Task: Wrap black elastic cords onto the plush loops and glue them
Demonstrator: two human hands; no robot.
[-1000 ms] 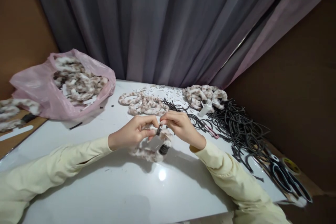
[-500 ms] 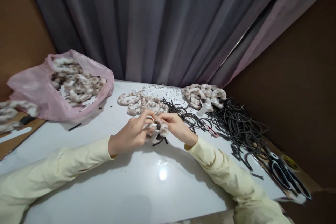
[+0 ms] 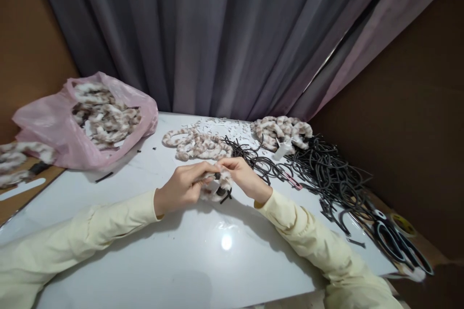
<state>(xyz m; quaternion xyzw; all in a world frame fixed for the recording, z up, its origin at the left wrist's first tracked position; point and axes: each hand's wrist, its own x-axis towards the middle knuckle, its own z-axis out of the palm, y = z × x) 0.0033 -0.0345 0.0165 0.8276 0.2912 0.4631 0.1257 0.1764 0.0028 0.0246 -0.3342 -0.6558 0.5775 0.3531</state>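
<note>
At the middle of the table, a fluffy white and brown loop (image 3: 225, 180) with black pieces on it is held between both hands. My left hand (image 3: 181, 186) grips its left side, fingers closed and pointing right. My right hand (image 3: 243, 176) pinches its upper right part, the fingertips meeting those of my left hand. A short black cord end (image 3: 226, 197) sticks out below the loop. The fingers cover part of the fluffy piece.
A pink bag (image 3: 54, 128) of fluffy loops stands at the left. Behind the hands lie more fluffy loops (image 3: 203, 145). Black cords (image 3: 326, 169), a small white bottle (image 3: 283, 148), a pink tool (image 3: 293, 181) and scissors (image 3: 393, 241) lie to the right.
My left hand's fingers have straightened and lowered over the fluffy loop, which has turned slightly. The dark piece and cord end below have shifted. My right hand has barely moved.
</note>
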